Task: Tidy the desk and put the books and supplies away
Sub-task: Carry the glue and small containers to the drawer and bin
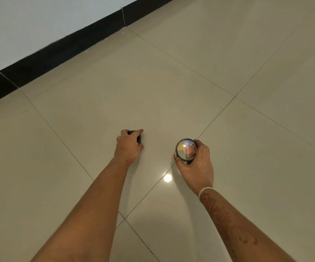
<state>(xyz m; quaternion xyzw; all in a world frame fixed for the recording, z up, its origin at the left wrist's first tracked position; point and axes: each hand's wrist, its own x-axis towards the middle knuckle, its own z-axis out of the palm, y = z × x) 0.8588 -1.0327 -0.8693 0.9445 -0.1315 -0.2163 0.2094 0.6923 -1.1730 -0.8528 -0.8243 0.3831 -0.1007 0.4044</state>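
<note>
Far left: white wall (30,21), black skirting (58,52) over beige tiled floor (152,82).

Left hand (127,146) curled over small dark object (136,137), fingers wrapped, thumb underneath; mostly hidden, possibly case or compact. Palm-down grip suits carrying.

Right hand (196,163) pinching round palette (186,151) by rim, thumb one side, fingers opposite; clear lid with coloured wedges tilted up toward camera, likely for reading label. White band (205,190) on wrist.

No desk, books in view; both items in hand, above floor, apparently in transit to storage.
</note>
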